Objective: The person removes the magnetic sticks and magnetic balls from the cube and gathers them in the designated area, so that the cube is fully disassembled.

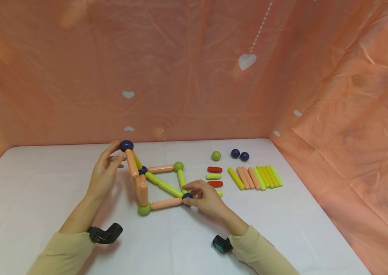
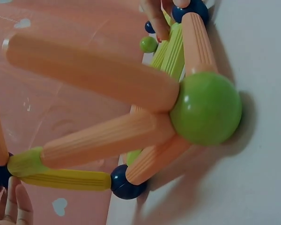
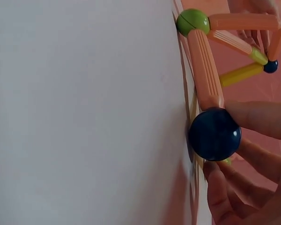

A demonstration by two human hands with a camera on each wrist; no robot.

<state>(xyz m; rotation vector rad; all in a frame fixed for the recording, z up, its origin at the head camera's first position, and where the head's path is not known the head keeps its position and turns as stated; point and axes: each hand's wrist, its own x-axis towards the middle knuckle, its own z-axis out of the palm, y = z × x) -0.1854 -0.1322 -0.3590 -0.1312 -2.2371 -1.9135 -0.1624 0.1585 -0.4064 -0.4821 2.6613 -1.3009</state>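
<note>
A frame of magnetic rods and balls stands on the table. My left hand (image 1: 106, 168) holds the raised blue ball (image 1: 126, 145) at the frame's top left. From this ball a yellow rod (image 2: 65, 180) runs down to another blue ball (image 1: 143, 170), and a peach rod (image 1: 131, 163) hangs at an angle. Other peach rods lean up from the green ball (image 2: 206, 108) at the near left corner. My right hand (image 1: 209, 198) pinches the blue ball (image 3: 215, 134) at the near right corner. Yellow-green rods (image 1: 164, 185) cross the base diagonally.
To the right lie short red rods (image 1: 214, 169) and yellow-green ones (image 1: 213, 177), partly behind the right hand. Beyond them is a row of peach and yellow rods (image 1: 255, 178). A loose green ball (image 1: 216, 155) and two blue balls (image 1: 235, 153) sit farther back.
</note>
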